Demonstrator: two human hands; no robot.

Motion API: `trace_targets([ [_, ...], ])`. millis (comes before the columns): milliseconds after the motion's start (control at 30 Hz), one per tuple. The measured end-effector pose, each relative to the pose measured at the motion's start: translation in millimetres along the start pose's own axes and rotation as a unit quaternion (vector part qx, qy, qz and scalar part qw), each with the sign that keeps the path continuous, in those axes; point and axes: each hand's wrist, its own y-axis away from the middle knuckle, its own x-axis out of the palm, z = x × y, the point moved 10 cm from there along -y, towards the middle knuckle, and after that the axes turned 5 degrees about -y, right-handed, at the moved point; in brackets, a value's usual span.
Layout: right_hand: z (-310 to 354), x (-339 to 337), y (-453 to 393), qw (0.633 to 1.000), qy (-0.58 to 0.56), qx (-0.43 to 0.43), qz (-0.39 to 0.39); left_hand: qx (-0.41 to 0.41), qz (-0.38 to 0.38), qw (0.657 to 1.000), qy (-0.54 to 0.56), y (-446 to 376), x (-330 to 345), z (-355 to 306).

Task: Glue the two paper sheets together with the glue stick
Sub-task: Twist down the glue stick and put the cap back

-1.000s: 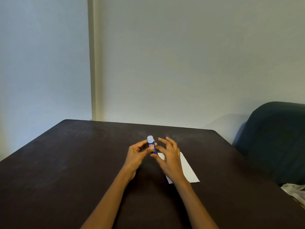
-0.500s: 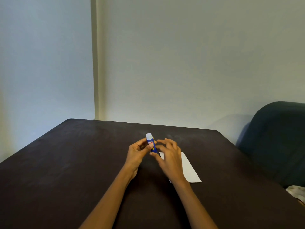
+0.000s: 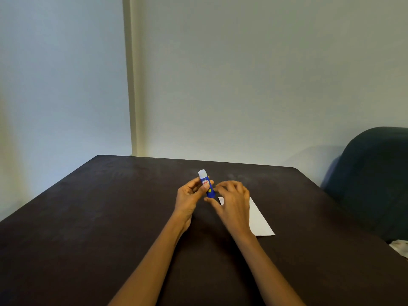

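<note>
Glue stick (image 3: pixel 207 183), white cap on, held upright above the dark surface (image 3: pixel 110 217), pinched in the left hand (image 3: pixel 189 196); the right hand (image 3: pixel 231 202), fingers loosely curled, hovers at its base, contact unclear. Paper (image 3: pixel 259 219) lies flat under the right hand, apparently unglued, so uncapping, gluing and pressing seem to remain.

Materials and finishes, head view.
Glue stick (image 3: pixel 208 186): smooth plastic, glossy blue barrel, translucent whitish cap. Paper sheet (image 3: pixel 258 219): matt white, flat. Surface (image 3: pixel 92 217): dark brown, matt, faintly mottled and scuffed-looking, material unclear. Chair (image 3: pixel 373 173): dark, matt, cloth-like upholstery. Wall (image 3: pixel 242 85): matt painted finish.
</note>
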Motion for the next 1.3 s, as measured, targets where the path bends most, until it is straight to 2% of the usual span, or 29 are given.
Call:
trace_targets([
  [100, -3, -3, 0, 1.0, -0.015, 0.014, -0.019, -0.01, -0.006, 1.0, 0.022, -1, -3, 1],
  [233, -15, 14, 1, 0.993, -0.094, 0.05, 0.058, -0.011, 0.0, 1.0, 0.022, -1, -3, 0],
  [333, -8, 22, 2, 0.986, -0.135, 0.027, 0.094, -0.003, 0.012, 1.0, 0.004, 1, 1, 0],
  [500, -9, 2, -2, 0.998, -0.04, 0.034, 0.016, 0.003, 0.023, 1.0, 0.003, 1, 3, -1],
  [667, -6, -5, 0, 1.0, -0.001, 0.03, -0.01, 0.01, 0.028, 1.0, -0.004, 2, 6, -1],
  [767, -7, 6, 0, 0.998, -0.042, 0.039, 0.029, 0.014, -0.016, 1.0, 0.006, 1, -4, -3],
  [867, -12, 22, -1, 0.991, -0.082, 0.071, 0.073, 0.024, -0.109, 0.993, -0.022, -1, -28, -5],
  [1000, -10, 54, -16, 0.985, -0.04, 0.086, 0.141, 0.004, -0.237, 0.97, -0.051, 1, -66, 3],
  [1167, 3, 103, -30, 0.954, -0.02, 0.11, 0.278, -0.013, -0.259, 0.962, -0.081, -3, -76, 9],
  [1300, 6, 108, -38, 0.959, -0.023, 0.121, 0.256, -0.006, -0.235, 0.965, -0.115, -5, -69, 8],
])
